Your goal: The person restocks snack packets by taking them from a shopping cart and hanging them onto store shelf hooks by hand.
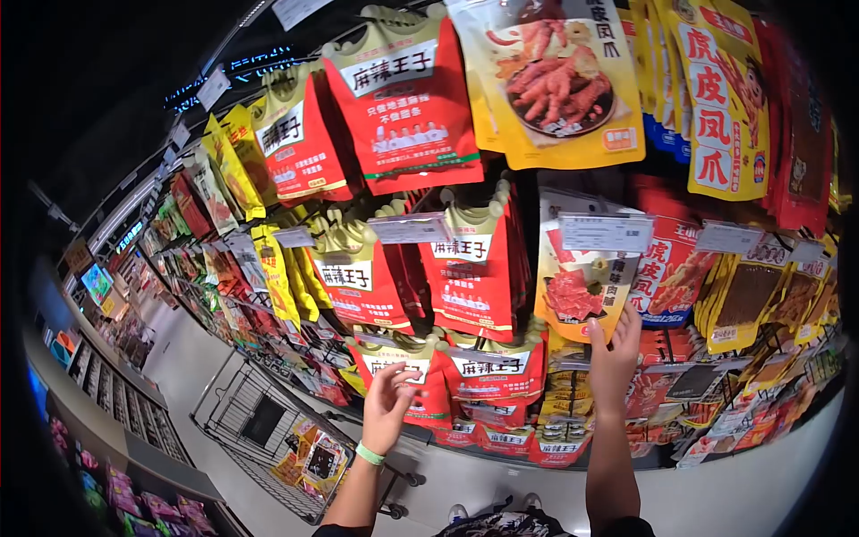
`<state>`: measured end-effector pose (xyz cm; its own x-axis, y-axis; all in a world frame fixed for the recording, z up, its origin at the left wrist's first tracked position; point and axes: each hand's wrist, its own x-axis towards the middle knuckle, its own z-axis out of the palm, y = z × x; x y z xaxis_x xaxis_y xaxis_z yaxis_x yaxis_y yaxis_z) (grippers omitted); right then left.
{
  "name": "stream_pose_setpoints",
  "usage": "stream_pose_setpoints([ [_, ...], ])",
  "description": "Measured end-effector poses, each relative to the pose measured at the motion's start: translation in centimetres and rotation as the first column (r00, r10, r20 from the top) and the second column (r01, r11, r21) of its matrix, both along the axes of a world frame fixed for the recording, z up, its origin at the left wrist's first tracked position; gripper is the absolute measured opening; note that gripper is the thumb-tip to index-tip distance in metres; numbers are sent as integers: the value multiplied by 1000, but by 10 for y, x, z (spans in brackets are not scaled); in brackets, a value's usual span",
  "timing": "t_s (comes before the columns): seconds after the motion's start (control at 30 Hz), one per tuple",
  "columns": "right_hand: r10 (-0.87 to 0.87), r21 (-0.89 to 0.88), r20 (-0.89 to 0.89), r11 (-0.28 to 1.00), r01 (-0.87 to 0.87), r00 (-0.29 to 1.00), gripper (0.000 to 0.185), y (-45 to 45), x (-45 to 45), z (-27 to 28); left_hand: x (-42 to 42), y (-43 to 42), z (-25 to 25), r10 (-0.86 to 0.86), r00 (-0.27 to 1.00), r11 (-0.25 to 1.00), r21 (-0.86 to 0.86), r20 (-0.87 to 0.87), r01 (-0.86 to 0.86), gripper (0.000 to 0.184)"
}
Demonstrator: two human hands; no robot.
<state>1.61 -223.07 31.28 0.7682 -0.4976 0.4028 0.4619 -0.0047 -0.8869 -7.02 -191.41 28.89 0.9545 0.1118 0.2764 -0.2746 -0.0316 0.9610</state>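
Two bare hands are being shown in front of a packed snack rack, and six large red 麻辣王子 bags (403, 134) are being displayed at the front of three rows, two to a row, with smaller ones being stacked beneath. One big chicken-feet pouch (559, 134) is being hung up top, and below it, one white-and-yellow meat-jerky pouch (573, 277) is being displayed, its upper part being crossed by one price label (606, 234). To its right, one red-and-blue bag (667, 268) is being half tucked behind. Now the right hand (616, 349): it is being held upright at the jerky pouch's lower right corner, forearm being stretched almost straight up, thumb and fingers being spread slightly around that corner; whether the pouch is being pinched cannot be told. The left hand (391, 403) is being held lower, before a bottom-row red bag, forearm being slanted inward, fingers being loosely curled and parted, with nothing visibly being gripped. One pale green wristband (369, 455) is being worn there. At lower left, one wire shopping cart (234, 407) is being loaded with several packets (313, 458), and two shoes (457, 513) are being glimpsed below.
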Motion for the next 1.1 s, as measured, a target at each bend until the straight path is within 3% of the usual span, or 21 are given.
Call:
stream_pose_setpoints([
  [0.03,-29,-18,-32,999,28,999,54,2,-10,5,-4,42,-39,105,994,994,47,-42,-103,33],
  [0.07,-247,-265,-3,935,237,969,55,-1,-9,-10,-10,84,-82,210,974,975,96,-83,-202,26],
  [0.13,-287,-243,217,910,336,933,45,10,-27,-23,-38,154,-164,460,848,881,256,-264,-398,24],
  [0.2,-116,-121,65,985,124,991,37,34,-46,-53,-82,213,-252,691,701,554,752,-174,-359,29],
  [0.23,-8,-47,-17,999,7,1000,33,49,-56,-73,-109,234,-289,718,619,560,792,-318,-242,36],
  [0.27,137,-130,-109,980,-150,985,30,63,-65,-101,-135,253,-341,791,482,490,862,-375,-133,41],
  [0.3,267,-200,-211,930,-309,940,28,76,-76,-132,-161,243,-333,751,346,603,798,-562,-13,47],
  [0.37,312,-292,-468,828,-478,827,29,111,-107,-184,-218,261,-432,653,334,678,721,-680,142,52],
  [0.43,459,-82,-615,771,-631,641,15,126,-136,-264,-262,234,-479,509,290,807,567,-811,168,60],
  [0.47,496,-35,-676,718,-696,546,13,127,-153,-305,-282,222,-514,349,310,826,446,-885,345,61],
  [0.5,519,16,-729,665,-747,446,12,124,-168,-341,-289,196,-508,197,240,862,285,-951,420,57],
  [0.53,504,39,-788,616,-787,355,10,120,-180,-371,-298,168,-502,198,415,668,432,-888,606,53],
  [0.57,477,68,-839,569,-819,262,9,115,-191,-396,-304,147,-495,227,361,765,395,-905,509,37],
  [0.6,441,100,-881,526,-844,171,10,114,-199,-407,-295,131,-456,250,349,790,399,-903,466,43],
  [0.63,386,19,-907,441,-897,171,12,117,-203,-403,-290,123,-432,313,331,862,412,-890,294,39],
  [0.7,276,-126,-942,239,-963,192,18,125,-206,-387,-272,135,-404,484,432,826,560,-761,60,34],
  [0.8,72,-84,-992,189,-978,100,22,143,-202,-373,-236,203,-369,789,558,512,778,-258,-364,39],
  [0.87,188,73,-982,305,-950,-15,22,145,-200,-377,-216,254,-347,872,488,297,834,-39,-465,41],
  [0.93,305,279,-942,489,-827,-139,21,152,-196,-385,-211,299,-356,883,452,321,863,-125,-390,33],
  [1.03,350,323,-924,506,-799,-152,24,155,-198,-391,-213,333,-381,757,313,618,785,-574,-54,33],
  [1.1,330,340,-926,512,-789,-184,24,158,-202,-392,-221,323,-393,813,324,514,858,-484,-8,37],
])
